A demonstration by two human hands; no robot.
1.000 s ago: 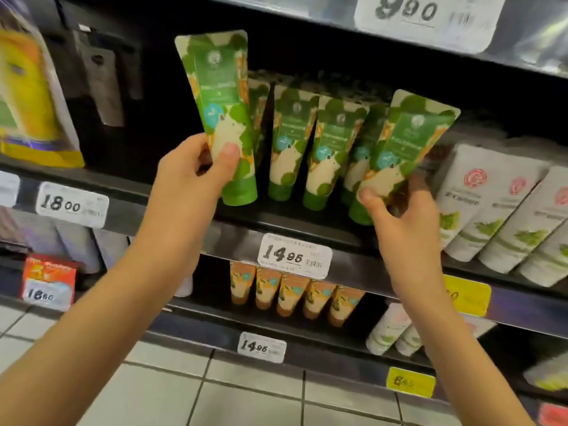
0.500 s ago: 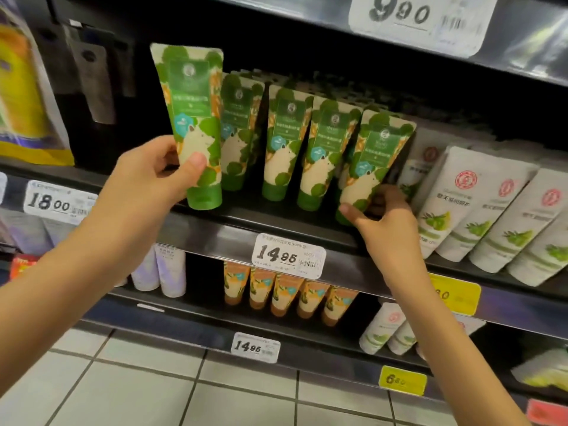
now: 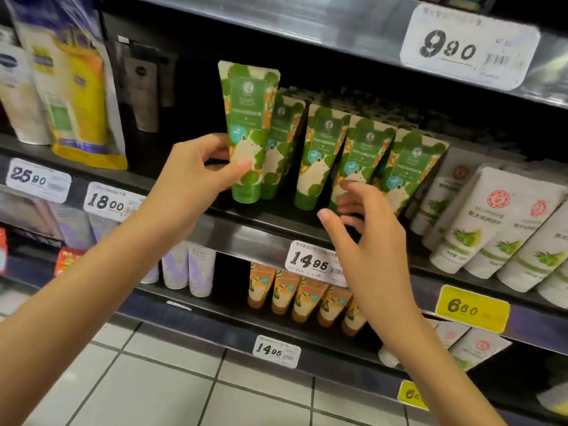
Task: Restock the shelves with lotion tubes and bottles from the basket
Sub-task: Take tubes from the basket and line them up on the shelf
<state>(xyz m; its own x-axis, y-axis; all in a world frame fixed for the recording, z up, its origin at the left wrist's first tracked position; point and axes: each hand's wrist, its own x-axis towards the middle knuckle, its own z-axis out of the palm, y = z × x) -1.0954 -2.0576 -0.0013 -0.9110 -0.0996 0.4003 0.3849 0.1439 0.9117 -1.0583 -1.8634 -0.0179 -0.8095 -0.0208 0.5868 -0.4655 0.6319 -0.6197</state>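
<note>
My left hand [image 3: 196, 173] pinches a green leaf-patterned lotion tube [image 3: 249, 124], cap down, at the left end of a row of matching green tubes [image 3: 319, 155] on the middle shelf [image 3: 261, 238]. The held tube stands upright, its cap just above the shelf. My right hand [image 3: 365, 238] hovers with fingers spread in front of the rightmost green tube [image 3: 412, 167], which leans in the row; the hand holds nothing. The basket is out of view.
White tubes [image 3: 498, 229] with green plant prints fill the shelf to the right. Yellow and white pouches [image 3: 70, 87] hang at the left. Orange tubes [image 3: 301, 299] stand on the shelf below. Price tags line the shelf edges; tiled floor lies beneath.
My right hand has let go of the rightmost green tube, which now leans in the row, and has drawn back. My left hand still holds its tube at the row's left end.
</note>
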